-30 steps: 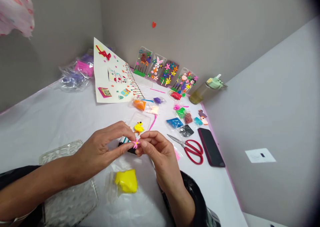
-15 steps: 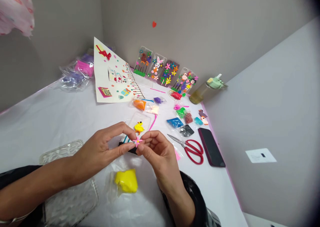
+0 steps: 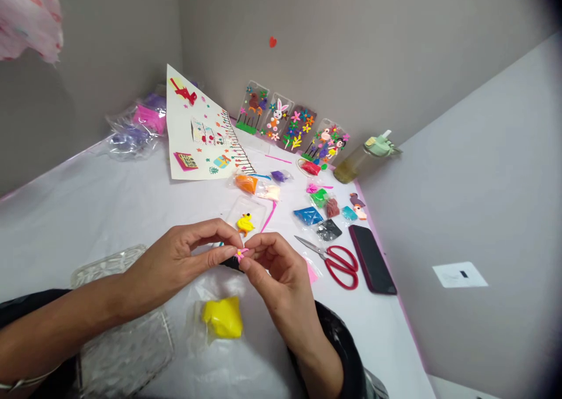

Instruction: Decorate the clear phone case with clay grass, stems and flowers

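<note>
A small pink clay flower (image 3: 240,254) with a yellow centre is pinched between the fingertips of both hands. My left hand (image 3: 193,250) holds its left side with thumb and forefinger. From the right, my right hand (image 3: 270,264) grips it the same way, its other fingers curled. Just behind the fingers, a yellow clay duck (image 3: 245,224) lies on a clear phone case (image 3: 259,209), whose lower part my hands cover. In front of my hands sits a lump of yellow clay (image 3: 223,317) in an opened plastic bag.
Red-handled scissors (image 3: 342,265) and a dark phone (image 3: 372,260) lie at the right. Several bagged clay lumps, such as the blue clay (image 3: 308,216), are behind. Decorated cases (image 3: 277,117) and a bottle (image 3: 360,159) stand near the wall. A textured clear case (image 3: 127,352) lies under my left arm.
Both hands have shifted slightly down with the flower and drawn a little closer together. The flower looks more tilted and more covered by the fingers.
</note>
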The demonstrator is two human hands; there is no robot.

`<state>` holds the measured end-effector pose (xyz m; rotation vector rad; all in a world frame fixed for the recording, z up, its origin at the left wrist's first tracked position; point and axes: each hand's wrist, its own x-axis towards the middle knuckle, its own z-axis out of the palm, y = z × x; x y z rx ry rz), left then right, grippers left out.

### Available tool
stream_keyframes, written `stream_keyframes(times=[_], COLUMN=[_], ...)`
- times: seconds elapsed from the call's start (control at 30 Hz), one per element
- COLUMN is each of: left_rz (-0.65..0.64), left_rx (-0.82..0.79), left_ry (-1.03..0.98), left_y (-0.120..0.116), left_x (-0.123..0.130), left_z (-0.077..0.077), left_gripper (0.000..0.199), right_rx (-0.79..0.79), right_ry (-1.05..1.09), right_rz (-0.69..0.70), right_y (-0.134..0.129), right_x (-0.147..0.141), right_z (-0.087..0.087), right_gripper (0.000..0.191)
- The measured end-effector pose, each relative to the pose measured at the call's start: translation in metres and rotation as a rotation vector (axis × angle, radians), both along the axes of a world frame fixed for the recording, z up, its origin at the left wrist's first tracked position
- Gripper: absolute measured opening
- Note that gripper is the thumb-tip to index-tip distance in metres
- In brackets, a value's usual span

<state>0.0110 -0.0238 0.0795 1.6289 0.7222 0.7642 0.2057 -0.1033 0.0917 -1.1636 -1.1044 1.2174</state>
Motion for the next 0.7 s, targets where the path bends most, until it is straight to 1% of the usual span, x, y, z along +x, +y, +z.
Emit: stream_keyframes(times=[0.13, 0.23, 0.4, 0.53, 0.7], left_rz=[0.012, -0.005, -0.055, -0.047, -0.051], left_rx=[-0.042, -0.068, -0.097, -0.099, -0.107], left_ry=[-0.049, -0.061, -0.073, -0.084, -0.08], left_y=[-0.0006, -0.0008, -0.0002, 0.0, -0.0002], left_x=[0.0013, 0.001, 0.0003, 0.0005, 0.0011], left_z=[-0.0004, 0.0002, -0.0002, -0.0013, -0.0009], left_gripper=[0.009, 0.009, 0.007, 0.007, 0.008], right_rx=[-0.06, -0.088, -0.11, -0.106, -0.122], right_ry=[0.119, 0.165, 0.153, 0.17, 0.112], right_rz=[0.03, 0.031, 0.039, 0.046, 0.031], right_y=[0.0023, 0.0035, 0.0041, 0.0043, 0.0042], right_x=[0.0013, 0.0024, 0.0034, 0.004, 0.0044], right_z=[0.0036, 0.0049, 0.0051, 0.0044, 0.0049], right_gripper=[0.023, 0.026, 0.024, 0.024, 0.026])
